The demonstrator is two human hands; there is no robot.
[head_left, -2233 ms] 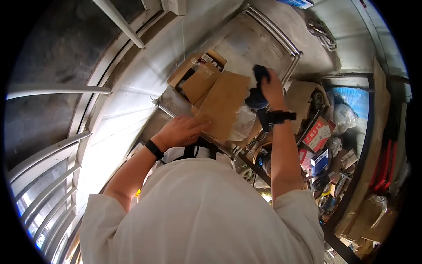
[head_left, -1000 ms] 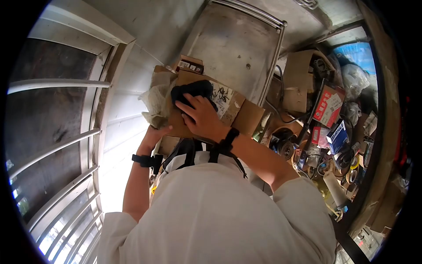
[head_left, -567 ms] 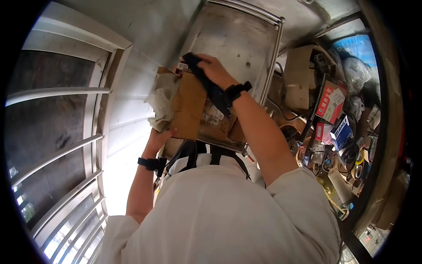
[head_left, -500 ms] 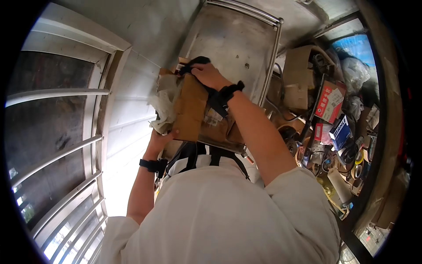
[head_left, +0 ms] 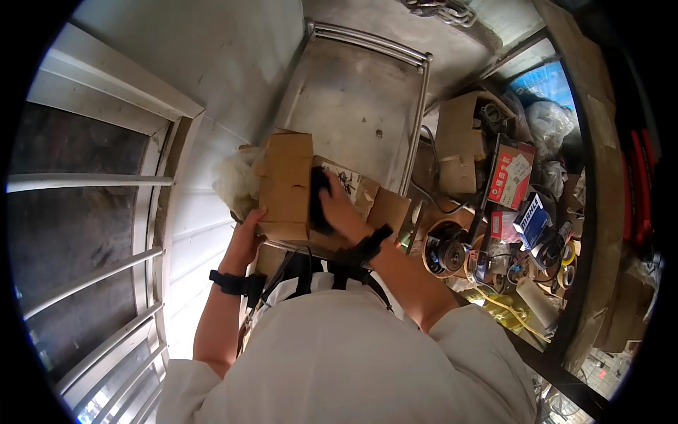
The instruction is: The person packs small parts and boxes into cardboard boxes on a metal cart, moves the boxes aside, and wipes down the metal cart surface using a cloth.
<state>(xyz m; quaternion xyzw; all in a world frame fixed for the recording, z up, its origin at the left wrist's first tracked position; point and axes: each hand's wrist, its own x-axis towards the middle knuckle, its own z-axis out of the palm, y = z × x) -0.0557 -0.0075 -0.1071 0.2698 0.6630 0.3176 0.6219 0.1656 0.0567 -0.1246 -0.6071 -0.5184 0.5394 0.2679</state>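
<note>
A brown cardboard box [head_left: 286,185] stands in front of me. My left hand [head_left: 245,232] grips its lower left corner, thumb on the near face. Crumpled translucent plastic [head_left: 239,180] bulges out on the box's left side. Against the box's right side, my right hand [head_left: 340,206] is closed on a dark black object [head_left: 319,201]; its exact kind is not clear. Under and beyond that hand lie a printed sheet or label [head_left: 341,178] and a brown cardboard flap [head_left: 390,212]. Both wrists wear black straps.
A metal trolley with a rail [head_left: 374,42] extends ahead. To the right, a shelf holds an open carton [head_left: 459,145], a red-and-white box [head_left: 511,177], a blue MAHLE box [head_left: 533,220], cables and tape rolls. A barred window [head_left: 92,181] is on the left.
My right hand has come down from the box's top to its right side with the black object. The box now sits more upright and slightly left, and the view has shifted.
</note>
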